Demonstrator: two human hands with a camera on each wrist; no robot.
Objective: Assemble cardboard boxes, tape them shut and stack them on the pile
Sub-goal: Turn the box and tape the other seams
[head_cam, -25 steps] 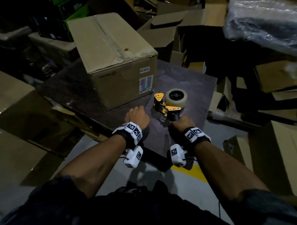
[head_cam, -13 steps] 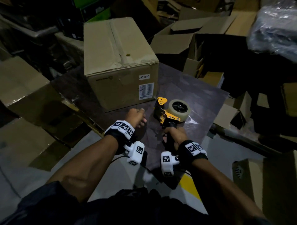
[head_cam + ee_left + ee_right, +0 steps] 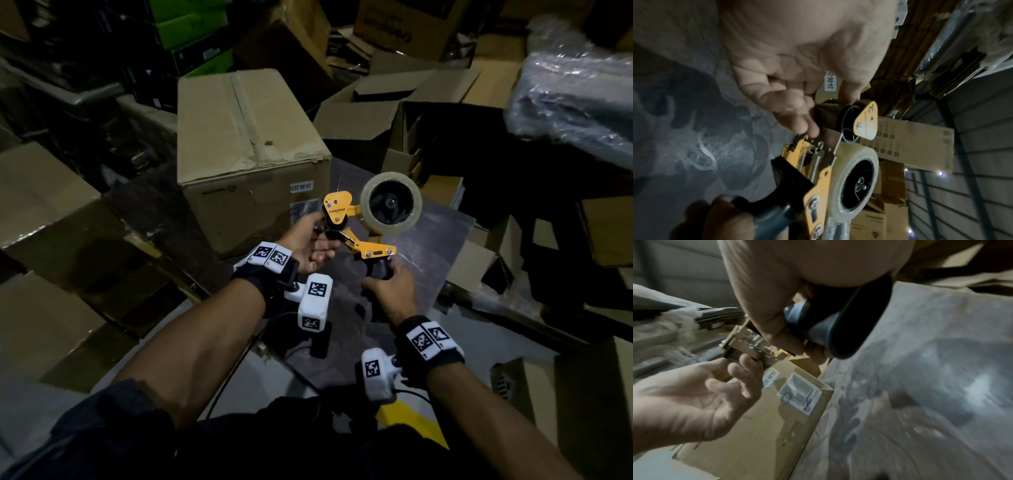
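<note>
**Cardboard box and tape dispenser, frame centre**

Cardboard box (image 3: 246, 150), flaps closed, on worktop (image 3: 442, 240), centre-left. Left hand (image 3: 310, 245) pinches dispenser's front roller. Tape dispenser (image 3: 371, 222) raised, centre; right hand (image 3: 390, 291) wraps its handle.

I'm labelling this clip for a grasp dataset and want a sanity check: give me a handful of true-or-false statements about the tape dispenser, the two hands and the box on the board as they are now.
1. The right hand grips the black handle of the tape dispenser. True.
2. The tape dispenser lies flat on the dark board. False: it is held up above the board.
3. The left hand touches the dispenser's front end with its fingertips. True.
4. The cardboard box on the board has its top flaps standing open. False: the flaps are down, with tape along the seam.
5. The tape roll on the dispenser is empty. False: a band of clear tape wraps the hub.
</note>
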